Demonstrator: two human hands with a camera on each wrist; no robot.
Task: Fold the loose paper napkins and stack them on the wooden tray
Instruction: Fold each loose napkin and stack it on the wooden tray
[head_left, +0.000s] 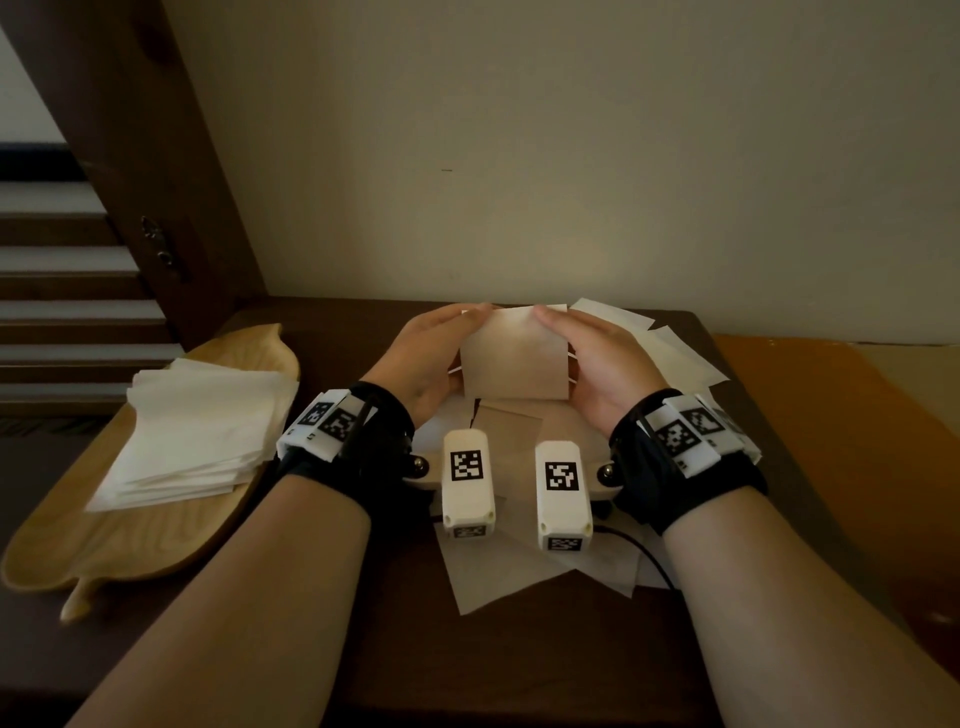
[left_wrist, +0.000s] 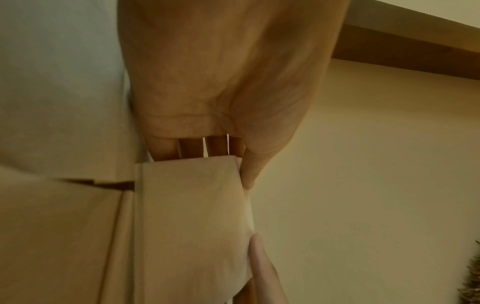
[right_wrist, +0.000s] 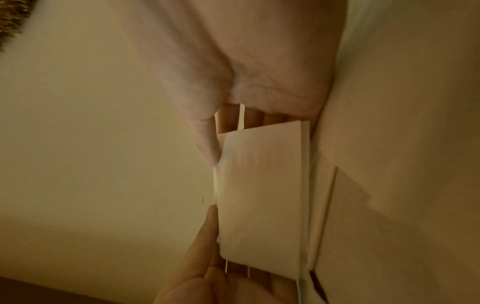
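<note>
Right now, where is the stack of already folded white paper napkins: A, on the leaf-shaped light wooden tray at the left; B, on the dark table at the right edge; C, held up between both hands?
A: the folded white napkin stack rests on the leaf-shaped wooden tray; both hands hold just a single napkin.

Dim, warm room light; head view was dark near the arms, edges bent by wide lens. Both wrist views soft, blurred beyond the fingers, yellow cast.
</note>
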